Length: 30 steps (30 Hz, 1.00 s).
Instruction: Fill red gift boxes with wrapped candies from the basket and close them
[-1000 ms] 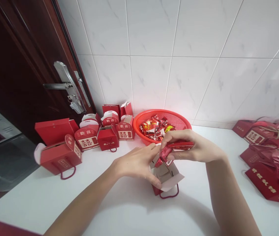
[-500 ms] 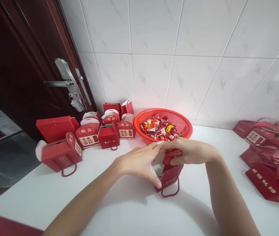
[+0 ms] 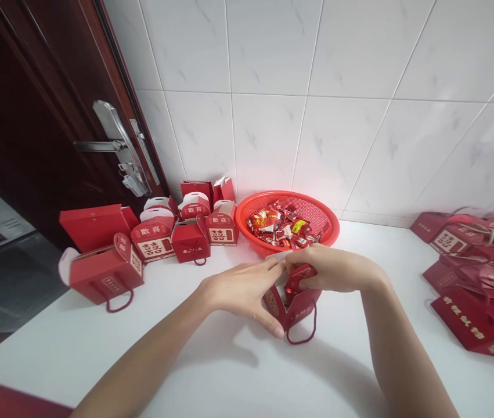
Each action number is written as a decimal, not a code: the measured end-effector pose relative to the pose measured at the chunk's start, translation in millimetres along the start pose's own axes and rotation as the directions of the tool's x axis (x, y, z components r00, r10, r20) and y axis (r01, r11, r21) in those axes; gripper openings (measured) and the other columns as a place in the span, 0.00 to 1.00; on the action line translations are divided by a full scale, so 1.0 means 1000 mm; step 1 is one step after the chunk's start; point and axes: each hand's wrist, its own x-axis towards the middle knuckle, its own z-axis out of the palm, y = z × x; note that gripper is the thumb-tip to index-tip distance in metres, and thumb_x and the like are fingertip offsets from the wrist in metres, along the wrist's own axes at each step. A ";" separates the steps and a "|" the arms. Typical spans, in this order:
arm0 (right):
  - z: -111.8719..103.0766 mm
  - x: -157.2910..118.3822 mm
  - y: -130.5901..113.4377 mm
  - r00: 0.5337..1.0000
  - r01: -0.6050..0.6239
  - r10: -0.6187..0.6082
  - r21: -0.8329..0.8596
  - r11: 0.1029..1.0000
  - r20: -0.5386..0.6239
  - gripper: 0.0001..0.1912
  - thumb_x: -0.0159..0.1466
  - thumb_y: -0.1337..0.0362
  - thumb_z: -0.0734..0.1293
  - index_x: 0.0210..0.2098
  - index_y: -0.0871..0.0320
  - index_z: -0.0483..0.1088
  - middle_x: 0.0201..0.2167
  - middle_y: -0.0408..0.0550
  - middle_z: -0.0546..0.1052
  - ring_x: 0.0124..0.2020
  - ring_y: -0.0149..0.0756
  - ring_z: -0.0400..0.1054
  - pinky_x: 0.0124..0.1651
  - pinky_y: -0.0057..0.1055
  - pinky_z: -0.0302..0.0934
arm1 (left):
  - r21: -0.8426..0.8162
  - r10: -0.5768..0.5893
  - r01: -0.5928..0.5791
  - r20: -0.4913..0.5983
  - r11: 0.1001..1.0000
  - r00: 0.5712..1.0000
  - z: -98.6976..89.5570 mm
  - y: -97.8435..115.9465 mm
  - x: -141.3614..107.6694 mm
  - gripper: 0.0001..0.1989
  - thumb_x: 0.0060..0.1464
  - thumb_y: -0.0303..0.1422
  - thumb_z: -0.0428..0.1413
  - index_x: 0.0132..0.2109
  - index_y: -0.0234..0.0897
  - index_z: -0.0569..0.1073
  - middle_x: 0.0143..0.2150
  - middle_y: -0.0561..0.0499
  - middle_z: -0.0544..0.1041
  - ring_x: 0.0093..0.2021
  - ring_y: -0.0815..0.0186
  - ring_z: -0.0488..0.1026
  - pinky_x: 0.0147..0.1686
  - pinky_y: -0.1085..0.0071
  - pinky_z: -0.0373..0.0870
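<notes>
I see my two hands meeting over a small red box [image 3: 295,310] that stands on the white surface [image 3: 229,371], just in front of the red basket [image 3: 328,223] full of candy [image 3: 279,226]. My left hand [image 3: 240,290] has its grip around the box's near side, thumb low by the cord handle, and my right hand [image 3: 331,270] has its grip closed on red candy packets [image 3: 299,274] at the box's open top. More red boxes [image 3: 172,229] stand to the left by the door [image 3: 33,116] — flat ones [image 3: 477,278] lie piled on the right.
</notes>
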 end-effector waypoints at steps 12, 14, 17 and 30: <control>-0.002 -0.006 -0.006 0.983 -0.024 0.023 0.002 1.000 0.181 0.17 0.58 0.76 0.66 0.43 0.55 0.76 0.37 0.44 0.78 0.33 0.33 0.70 0.28 0.25 0.57 | -0.045 0.032 -0.031 0.005 0.999 0.999 -0.007 -0.001 -0.007 0.35 0.63 0.52 0.51 0.70 0.40 0.57 0.71 0.43 0.62 0.68 0.50 0.62 0.57 0.65 0.63; -0.001 -0.006 -0.007 0.981 -0.039 0.042 -0.021 0.999 0.188 0.17 0.58 0.75 0.66 0.45 0.56 0.75 0.37 0.45 0.78 0.33 0.34 0.71 0.28 0.25 0.58 | -0.028 0.017 -0.017 -0.027 0.999 1.000 -0.008 0.001 -0.007 0.25 0.68 0.45 0.44 0.65 0.40 0.63 0.65 0.45 0.71 0.62 0.53 0.69 0.53 0.65 0.64; 0.002 -0.004 -0.006 0.983 -0.063 0.069 -0.040 0.997 0.168 0.16 0.60 0.74 0.65 0.45 0.55 0.75 0.37 0.45 0.79 0.34 0.35 0.71 0.28 0.26 0.59 | 0.010 0.001 -0.001 -0.016 1.000 1.000 -0.008 0.005 -0.007 0.18 0.64 0.37 0.46 0.58 0.40 0.67 0.50 0.48 0.78 0.48 0.57 0.76 0.42 0.67 0.67; 0.005 0.002 -0.013 0.992 0.112 -0.109 0.041 0.993 -0.063 0.06 0.62 0.67 0.70 0.40 0.58 0.72 0.34 0.45 0.80 0.31 0.34 0.71 0.29 0.27 0.57 | -0.077 -0.015 0.015 -0.008 0.997 1.000 -0.008 0.000 -0.002 0.16 0.47 0.33 0.59 0.43 0.40 0.66 0.38 0.52 0.73 0.34 0.62 0.71 0.27 0.69 0.63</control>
